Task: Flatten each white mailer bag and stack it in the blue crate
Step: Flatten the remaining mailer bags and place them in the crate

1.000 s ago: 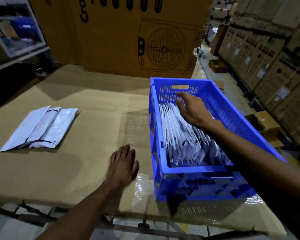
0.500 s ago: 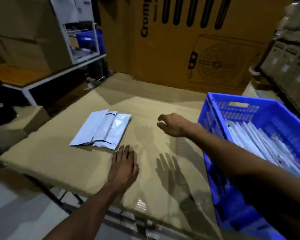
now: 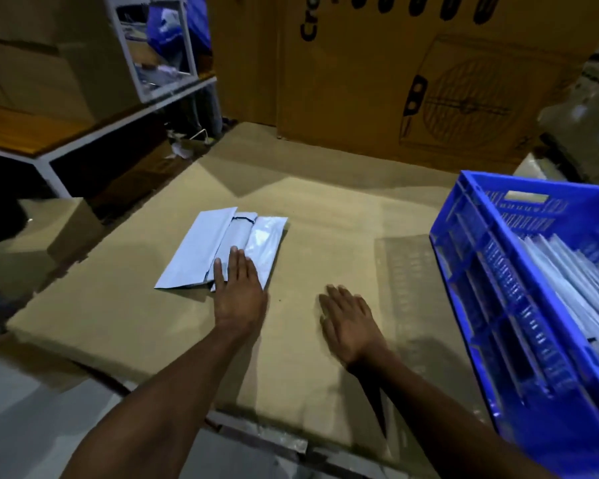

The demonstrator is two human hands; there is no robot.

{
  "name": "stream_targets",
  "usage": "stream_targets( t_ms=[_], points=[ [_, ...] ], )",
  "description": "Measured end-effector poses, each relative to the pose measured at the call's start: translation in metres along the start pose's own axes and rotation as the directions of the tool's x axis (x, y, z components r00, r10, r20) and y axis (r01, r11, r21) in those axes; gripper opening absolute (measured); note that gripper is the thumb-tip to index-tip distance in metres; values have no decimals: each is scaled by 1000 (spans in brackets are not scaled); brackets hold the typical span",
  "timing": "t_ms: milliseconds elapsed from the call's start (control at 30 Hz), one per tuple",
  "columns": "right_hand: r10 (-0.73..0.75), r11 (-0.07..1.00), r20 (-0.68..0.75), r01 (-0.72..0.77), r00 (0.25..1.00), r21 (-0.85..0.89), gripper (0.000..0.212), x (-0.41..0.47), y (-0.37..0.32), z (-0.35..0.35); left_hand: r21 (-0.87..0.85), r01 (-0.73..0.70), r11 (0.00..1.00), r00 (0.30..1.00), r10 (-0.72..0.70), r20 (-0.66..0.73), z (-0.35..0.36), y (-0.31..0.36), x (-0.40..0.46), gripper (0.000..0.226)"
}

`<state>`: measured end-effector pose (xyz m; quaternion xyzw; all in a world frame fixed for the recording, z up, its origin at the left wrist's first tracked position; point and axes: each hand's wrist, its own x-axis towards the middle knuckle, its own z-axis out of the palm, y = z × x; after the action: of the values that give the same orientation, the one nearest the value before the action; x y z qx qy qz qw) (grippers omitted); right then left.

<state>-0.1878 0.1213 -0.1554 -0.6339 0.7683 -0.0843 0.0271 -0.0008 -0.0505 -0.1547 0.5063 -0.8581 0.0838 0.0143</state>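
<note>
I had my right hand [image 3: 350, 323] flat on the cardboard tabletop [image 3: 325, 219] at lower centre, fingers straight and close together, holding nothing; my left hand [image 3: 237, 288] lay just left of it, fingers extended and resting on the near end of the white mailer bags [image 3: 222, 243] at centre frame; the blue crate [image 3: 471, 257], already holding stacked bags, stood at the right edge; I judged the slick overlapped bags could slide apart if I pressed unevenly.
</note>
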Motion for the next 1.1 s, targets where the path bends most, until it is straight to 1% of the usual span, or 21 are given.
stream_targets(
  t_ms=[33,100,200,233,267,333,400,433,533,567,633,667,733,800,900,1000,1100],
  points=[
    [-2,1000,-18,2,1000,-1,56,0,-1,0,21,-6,1000,1000,6,17,1,-1,1,63],
    [2,1000,-44,-1,999,13,55,1,1,2,60,-79,995,997,79,-2,3,-2,-2,58],
    [18,998,-85,-13,996,62,57,3,4,5,53,-259,964,957,264,-117,5,0,-16,64],
    [20,997,-114,-11,993,78,58,4,3,5,38,-337,941,925,338,-176,7,2,-22,64],
    [17,997,-153,-4,988,83,61,4,2,4,17,-422,906,878,413,-243,12,3,-26,62],
    [-14,999,-233,24,972,40,67,3,-1,-1,-40,-569,821,785,528,-324,18,7,-30,61],
    [-84,996,-256,75,963,-45,70,3,-3,-8,-106,-660,744,732,604,-314,18,10,-36,65],
    [-122,990,-231,102,965,-95,70,4,-3,-10,-132,-683,718,719,631,-291,16,9,-39,68],
    [-226,941,-106,189,968,-280,65,9,9,-13,-209,-723,659,691,682,-238,13,7,-45,74],
    [-246,924,-54,218,968,-315,67,9,16,-12,-221,-732,644,681,692,-240,12,6,-45,77],
    [-250,918,32,248,968,-310,81,6,28,-11,-254,-737,626,675,685,-273,9,5,-45,81],
    [-243,928,48,246,969,-278,89,1,31,-10,-304,-725,618,688,664,-293,9,4,-45,85],
    [-217,949,44,222,975,-223,97,-11,32,-10,-422,-673,608,738,596,-317,6,3,-47,93],
    [-176,965,31,179,984,-189,95,-24,27,-11,-487,-633,602,770,552,-320,5,3,-49,101],
    [-108,984,22,110,994,-140,94,-32,16,-9,-512,-629,585,773,537,-337,5,1,-49,101],
    [-118,987,-7,116,993,-111,97,-38,8,-7,-505,-630,590,774,533,-342,8,-1,-47,99],
    [-104,992,-30,101,994,-77,98,-47,4,-8,-521,-590,617,804,502,-317,12,-3,-45,91]
  ],
)
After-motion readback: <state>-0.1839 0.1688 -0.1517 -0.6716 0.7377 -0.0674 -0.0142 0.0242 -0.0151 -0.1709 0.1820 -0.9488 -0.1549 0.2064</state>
